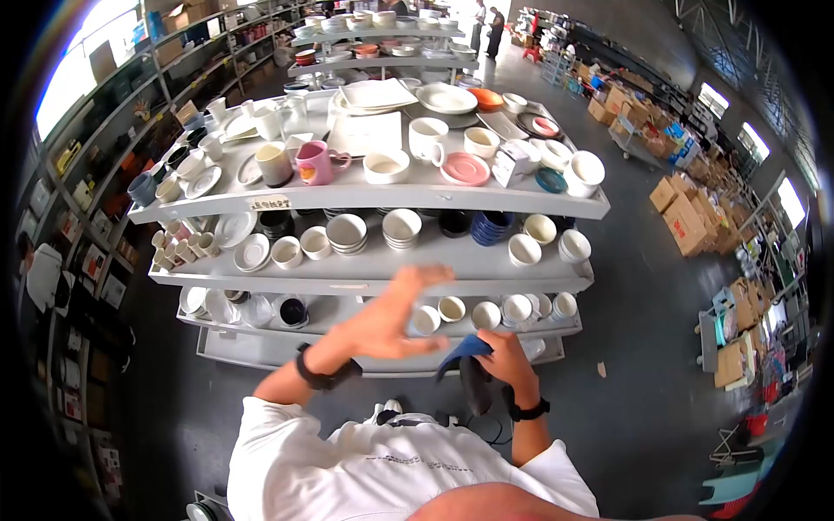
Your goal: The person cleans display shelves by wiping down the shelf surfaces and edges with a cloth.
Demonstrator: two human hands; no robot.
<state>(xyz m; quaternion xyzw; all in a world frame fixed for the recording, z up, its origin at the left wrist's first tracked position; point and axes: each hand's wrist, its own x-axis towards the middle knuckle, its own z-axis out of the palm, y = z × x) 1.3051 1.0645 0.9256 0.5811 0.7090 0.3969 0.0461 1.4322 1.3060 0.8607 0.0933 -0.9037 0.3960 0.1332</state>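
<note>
My left hand (387, 321) is raised in front of the shelf rack, its fingers apart and holding nothing; it is slightly blurred. To its right, my right hand (508, 356) grips a dark blue and black cloth (473, 382), which hangs down from the fingers. Beyond both hands, the grey rack (347, 285) carries crockery on several levels. A stack of white bowls (401, 227) stands past my left hand on the middle shelf. On the top shelf are a pink mug (313, 163), a white mug (427, 139) and a pink plate (465, 168).
Along the left runs a tall shelving unit (74, 165) with mixed goods, and a person (43, 278) is beside it. Cardboard boxes (682, 221) and loaded shelves line the right side. Two people stand far back. A teal stool (730, 484) is at lower right.
</note>
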